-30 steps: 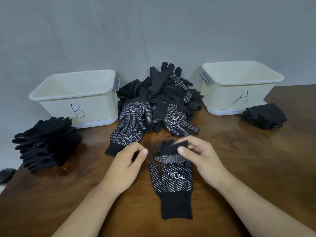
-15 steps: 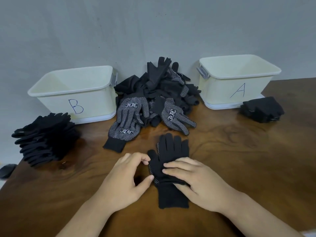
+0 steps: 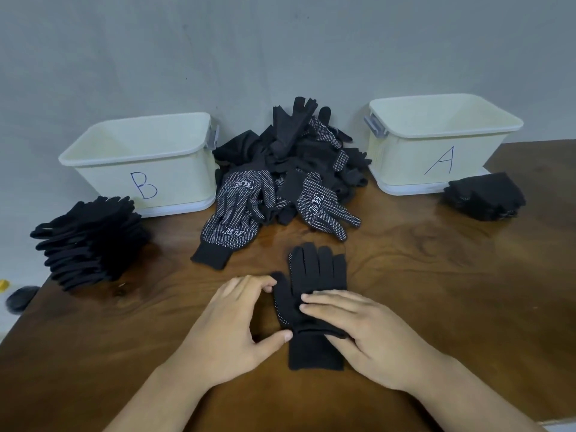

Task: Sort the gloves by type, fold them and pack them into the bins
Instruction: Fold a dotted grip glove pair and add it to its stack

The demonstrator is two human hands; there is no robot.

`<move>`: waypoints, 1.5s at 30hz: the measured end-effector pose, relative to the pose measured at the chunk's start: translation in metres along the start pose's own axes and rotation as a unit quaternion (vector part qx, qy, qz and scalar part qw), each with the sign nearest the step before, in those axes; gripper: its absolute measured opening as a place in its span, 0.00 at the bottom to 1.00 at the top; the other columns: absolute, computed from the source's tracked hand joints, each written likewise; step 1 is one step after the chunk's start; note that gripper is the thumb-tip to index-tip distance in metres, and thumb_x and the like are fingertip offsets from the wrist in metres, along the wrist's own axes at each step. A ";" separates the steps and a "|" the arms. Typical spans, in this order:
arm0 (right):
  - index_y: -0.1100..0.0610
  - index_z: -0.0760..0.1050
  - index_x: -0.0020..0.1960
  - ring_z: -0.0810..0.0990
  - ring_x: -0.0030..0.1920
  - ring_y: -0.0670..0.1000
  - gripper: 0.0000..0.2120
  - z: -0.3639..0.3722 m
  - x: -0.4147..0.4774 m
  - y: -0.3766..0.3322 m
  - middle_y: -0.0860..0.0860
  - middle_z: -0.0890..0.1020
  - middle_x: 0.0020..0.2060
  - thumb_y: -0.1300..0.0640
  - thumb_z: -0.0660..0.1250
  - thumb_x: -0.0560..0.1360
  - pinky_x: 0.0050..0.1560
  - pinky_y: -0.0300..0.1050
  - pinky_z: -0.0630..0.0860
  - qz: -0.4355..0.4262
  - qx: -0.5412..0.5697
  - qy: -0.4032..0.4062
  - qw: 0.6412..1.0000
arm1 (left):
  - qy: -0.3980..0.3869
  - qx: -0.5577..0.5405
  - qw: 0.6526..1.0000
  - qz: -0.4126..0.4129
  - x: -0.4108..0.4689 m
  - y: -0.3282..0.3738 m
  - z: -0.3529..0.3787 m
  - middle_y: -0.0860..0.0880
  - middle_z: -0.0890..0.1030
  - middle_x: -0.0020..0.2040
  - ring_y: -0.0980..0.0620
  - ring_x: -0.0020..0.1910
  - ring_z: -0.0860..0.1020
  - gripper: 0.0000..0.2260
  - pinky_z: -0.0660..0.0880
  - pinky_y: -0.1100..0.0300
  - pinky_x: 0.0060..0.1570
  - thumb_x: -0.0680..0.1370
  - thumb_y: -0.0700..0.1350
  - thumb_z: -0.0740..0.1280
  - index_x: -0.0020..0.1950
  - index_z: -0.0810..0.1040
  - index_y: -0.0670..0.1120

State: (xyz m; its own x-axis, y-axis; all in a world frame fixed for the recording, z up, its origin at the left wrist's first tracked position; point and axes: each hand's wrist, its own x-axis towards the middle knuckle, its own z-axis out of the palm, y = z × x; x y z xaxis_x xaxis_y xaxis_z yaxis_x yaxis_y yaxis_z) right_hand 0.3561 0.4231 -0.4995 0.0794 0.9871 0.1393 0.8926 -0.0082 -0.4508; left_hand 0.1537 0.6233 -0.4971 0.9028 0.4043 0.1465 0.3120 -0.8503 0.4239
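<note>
Plain sorting/packing workstation: wooden tabletop (image 3: 436,291) against bare grey wall (image 3: 280,42). Cream plastic bin B (image 3: 174,182) and bin A (image 3: 405,163), letters hand-drawn. Bulk heap of black work gloves (image 3: 296,157) between them, glove stack (image 3: 90,241) beside B.

Two bare hands (image 3: 240,322), bare forearms (image 3: 473,397)

Single head-worn view, looking forward and down, close over table (image 3: 436,291)

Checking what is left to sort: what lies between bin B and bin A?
In the head view, a loose heap of black gloves, some white-dotted, fills the stretch between bin B and bin A.
</note>
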 end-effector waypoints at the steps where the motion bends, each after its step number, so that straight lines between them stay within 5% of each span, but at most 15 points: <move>1: 0.42 0.69 0.81 0.59 0.80 0.35 0.21 0.001 0.000 0.001 0.34 0.68 0.79 0.46 0.57 0.88 0.81 0.44 0.61 0.002 -0.007 -0.002 1.000 | -0.001 0.000 1.000 -0.002 -0.001 -0.001 0.000 0.70 0.68 0.66 0.65 0.71 0.65 0.34 0.63 0.63 0.72 0.74 0.72 0.67 0.75 0.64 0.62; 7: 0.41 0.74 0.78 0.59 0.80 0.34 0.20 0.000 0.002 -0.001 0.34 0.71 0.77 0.43 0.58 0.87 0.81 0.44 0.62 0.005 -0.015 -0.001 1.000 | -0.001 -0.020 1.000 0.002 -0.002 -0.002 -0.001 0.69 0.67 0.69 0.64 0.73 0.65 0.33 0.66 0.61 0.73 0.74 0.71 0.68 0.76 0.66 0.61; 10: 0.41 0.72 0.79 0.58 0.80 0.33 0.21 -0.003 0.004 -0.003 0.33 0.70 0.77 0.40 0.55 0.88 0.82 0.42 0.59 0.024 0.020 -0.017 0.999 | 0.020 -0.003 0.999 0.051 -0.003 -0.001 -0.002 0.65 0.71 0.70 0.61 0.73 0.68 0.25 0.69 0.56 0.72 0.78 0.64 0.71 0.73 0.74 0.58; 14: 0.41 0.72 0.79 0.60 0.79 0.33 0.20 -0.004 0.005 -0.003 0.33 0.72 0.75 0.41 0.54 0.89 0.81 0.42 0.61 0.035 0.058 -0.012 0.998 | 0.034 0.028 0.991 0.130 0.000 0.005 0.003 0.62 0.75 0.65 0.60 0.67 0.72 0.15 0.68 0.61 0.67 0.83 0.57 0.68 0.69 0.80 0.57; 20: 0.41 0.72 0.78 0.62 0.78 0.33 0.22 -0.006 0.004 -0.004 0.31 0.75 0.73 0.40 0.52 0.89 0.79 0.36 0.60 0.046 0.081 0.004 0.996 | 0.033 -0.036 0.994 0.102 0.000 0.001 0.001 0.64 0.79 0.58 0.61 0.60 0.78 0.07 0.75 0.57 0.61 0.87 0.54 0.65 0.59 0.82 0.56; 28: 0.44 0.83 0.69 0.67 0.78 0.36 0.29 -0.012 0.003 0.004 0.32 0.77 0.71 0.33 0.48 0.87 0.79 0.44 0.62 0.042 0.185 -0.002 0.982 | 0.028 -0.042 0.991 0.120 -0.004 -0.001 0.001 0.64 0.79 0.58 0.60 0.61 0.78 0.03 0.76 0.55 0.59 0.82 0.49 0.70 0.53 0.84 0.55; 31: 0.45 0.86 0.63 0.71 0.74 0.34 0.20 -0.006 0.006 0.007 0.32 0.81 0.66 0.41 0.57 0.88 0.77 0.43 0.68 0.061 0.192 0.026 0.979 | 0.062 -0.055 0.993 0.088 0.000 0.004 0.003 0.64 0.79 0.56 0.57 0.58 0.78 0.07 0.77 0.55 0.56 0.84 0.51 0.66 0.50 0.83 0.53; 33: 0.43 0.87 0.63 0.72 0.73 0.34 0.11 -0.001 0.008 0.009 0.33 0.82 0.66 0.46 0.68 0.85 0.77 0.44 0.70 0.053 0.164 0.037 0.984 | 0.081 -0.033 0.992 0.090 0.008 0.015 0.002 0.62 0.79 0.57 0.57 0.59 0.77 0.09 0.75 0.54 0.59 0.86 0.51 0.64 0.54 0.83 0.52; 35: 0.43 0.86 0.63 0.74 0.73 0.36 0.11 0.003 0.008 0.009 0.34 0.82 0.66 0.48 0.74 0.81 0.75 0.45 0.72 0.022 0.138 0.048 0.989 | 0.032 -0.010 0.993 0.116 0.019 0.028 0.004 0.62 0.78 0.66 0.59 0.69 0.74 0.13 0.69 0.55 0.71 0.88 0.54 0.59 0.66 0.80 0.53; 38: 0.44 0.86 0.64 0.75 0.73 0.38 0.12 0.003 0.009 0.009 0.34 0.83 0.64 0.49 0.75 0.81 0.75 0.46 0.72 -0.011 0.119 0.052 0.991 | -0.092 -0.006 0.990 0.111 0.037 0.037 0.010 0.62 0.66 0.81 0.67 0.82 0.54 0.22 0.49 0.58 0.83 0.90 0.58 0.49 0.83 0.64 0.57; 45: 0.43 0.85 0.65 0.70 0.74 0.32 0.15 0.006 0.009 0.011 0.34 0.80 0.68 0.45 0.76 0.79 0.79 0.42 0.67 0.030 0.136 0.045 0.989 | -0.136 0.036 0.988 0.067 0.098 0.003 0.013 0.63 0.51 0.85 0.69 0.82 0.43 0.25 0.43 0.50 0.84 0.89 0.58 0.48 0.87 0.55 0.57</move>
State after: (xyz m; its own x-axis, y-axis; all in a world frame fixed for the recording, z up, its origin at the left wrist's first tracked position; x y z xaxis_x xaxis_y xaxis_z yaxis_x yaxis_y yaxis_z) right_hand 0.3635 0.4324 -0.5083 0.1794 0.9678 0.1767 0.7328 -0.0116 -0.6804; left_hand 0.2471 0.6565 -0.4928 0.9806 0.1891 -0.0517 0.1951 -0.9157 0.3513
